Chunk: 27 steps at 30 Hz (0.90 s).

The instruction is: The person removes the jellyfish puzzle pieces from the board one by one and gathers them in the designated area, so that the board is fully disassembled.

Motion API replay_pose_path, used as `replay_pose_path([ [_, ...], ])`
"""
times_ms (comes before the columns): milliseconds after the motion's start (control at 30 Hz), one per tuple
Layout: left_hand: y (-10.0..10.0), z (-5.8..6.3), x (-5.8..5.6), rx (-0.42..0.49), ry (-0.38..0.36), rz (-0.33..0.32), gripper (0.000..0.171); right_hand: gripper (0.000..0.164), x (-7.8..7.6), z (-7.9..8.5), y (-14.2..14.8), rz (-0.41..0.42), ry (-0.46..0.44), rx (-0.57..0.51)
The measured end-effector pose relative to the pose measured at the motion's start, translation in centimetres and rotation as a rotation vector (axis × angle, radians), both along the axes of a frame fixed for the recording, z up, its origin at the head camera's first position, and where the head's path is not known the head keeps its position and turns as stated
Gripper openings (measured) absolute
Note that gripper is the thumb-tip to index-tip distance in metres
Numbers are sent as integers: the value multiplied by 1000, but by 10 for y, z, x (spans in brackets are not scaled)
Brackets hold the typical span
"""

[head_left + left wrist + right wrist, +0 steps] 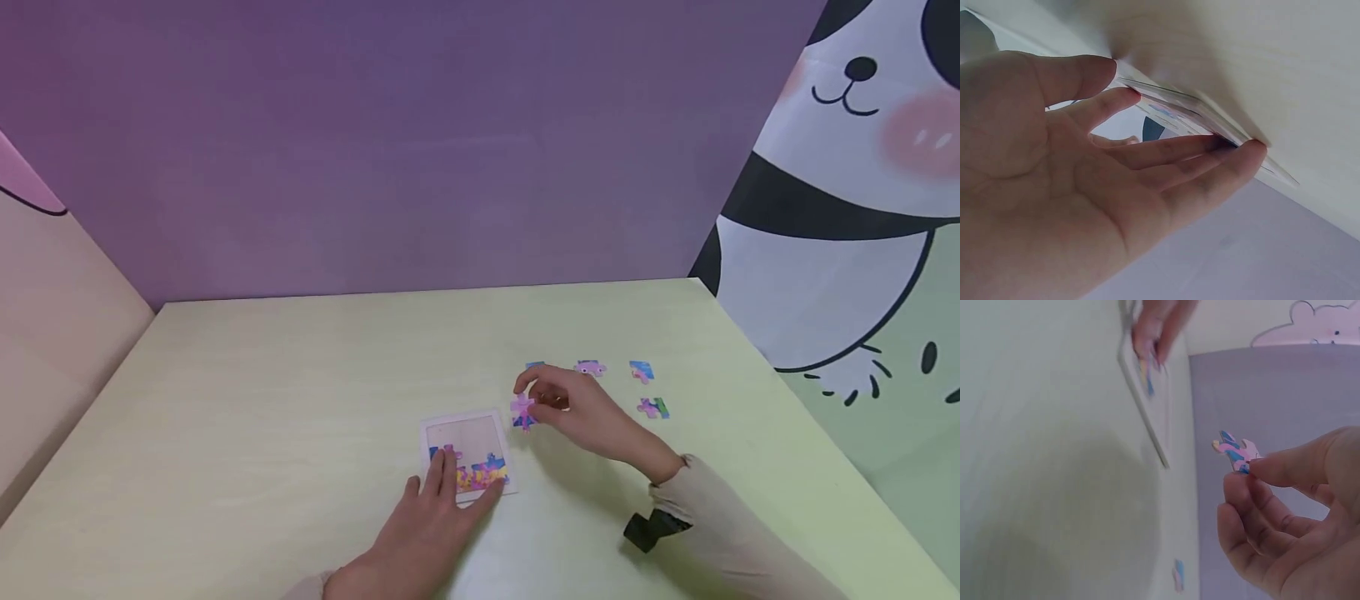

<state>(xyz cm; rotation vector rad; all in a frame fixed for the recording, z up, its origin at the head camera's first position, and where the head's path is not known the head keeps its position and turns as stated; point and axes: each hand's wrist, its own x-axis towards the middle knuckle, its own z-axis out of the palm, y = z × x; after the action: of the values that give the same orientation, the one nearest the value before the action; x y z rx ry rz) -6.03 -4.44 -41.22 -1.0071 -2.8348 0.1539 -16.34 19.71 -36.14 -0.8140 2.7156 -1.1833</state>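
Note:
A small white puzzle tray lies on the table with joined jigsaw pieces along its near part; its far part shows bare backing. My left hand rests on the tray, fingers spread and mostly straight, covering some of the pieces. In the left wrist view its fingertips touch the tray's edge. My right hand, just right of the tray's far corner, pinches a pink and blue jigsaw piece between thumb and index finger. That piece is raised off the table.
Loose jigsaw pieces lie beyond and right of the right hand: a pink one, a blue one, a pink and green one, and another partly hidden behind the hand. A purple wall borders the table's far edge.

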Motion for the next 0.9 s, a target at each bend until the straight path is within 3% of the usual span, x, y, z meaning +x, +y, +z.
replay_pose_path([
  [200, -3, -1, -1, 37, 66, -22, 71, 24, -1, 10, 19, -46, 69, 26],
  [467, -2, -4, -3, 75, 73, -33, 71, 24, -9, 13, 42, -91, 72, 64],
  [700, -4, -8, -4, 55, 137, -39, 66, 24, -19, 16, 59, -119, 67, 57],
  [900, -6, -8, -5, 62, 149, -47, 67, 21, -31, 12, 75, -134, 37, 123],
])
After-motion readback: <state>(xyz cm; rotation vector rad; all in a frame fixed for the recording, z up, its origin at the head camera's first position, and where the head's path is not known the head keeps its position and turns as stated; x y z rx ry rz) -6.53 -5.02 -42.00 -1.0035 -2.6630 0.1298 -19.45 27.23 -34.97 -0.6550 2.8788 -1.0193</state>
